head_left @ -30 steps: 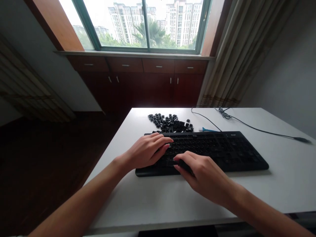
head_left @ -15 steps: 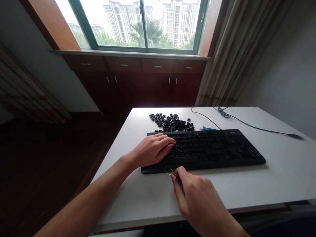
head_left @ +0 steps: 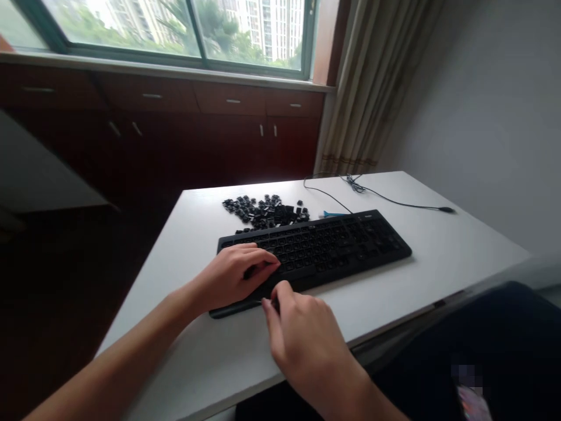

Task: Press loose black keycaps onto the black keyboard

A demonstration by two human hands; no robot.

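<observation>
A black keyboard (head_left: 346,266) lies on the white table, most of its key positions showing no caps. My left hand (head_left: 239,272) rests over the keyboard's left end, thumb and fingertips pinched together; whatever may be between them is too small to make out. Just in front of the keyboard's near edge, my right hand (head_left: 302,327) is closed round a wire keycap puller (head_left: 254,302), its handle mostly hidden in my fingers and its thin wire barely visible. Behind the keyboard lies a heap of loose black keycaps (head_left: 280,215).
A blue brush-like tool (head_left: 335,214) lies behind the keyboard. The keyboard's black cable (head_left: 403,203) runs over the back right of the white table (head_left: 464,245). A phone-like object (head_left: 473,403) shows at bottom right, near dark clothing. Cabinets (head_left: 175,140) stand beyond.
The view has turned right, so everything sits further left. My left thumb and fingertips remain pinched over the keys. The puller's wire loop, clear before, is now hard to see.
</observation>
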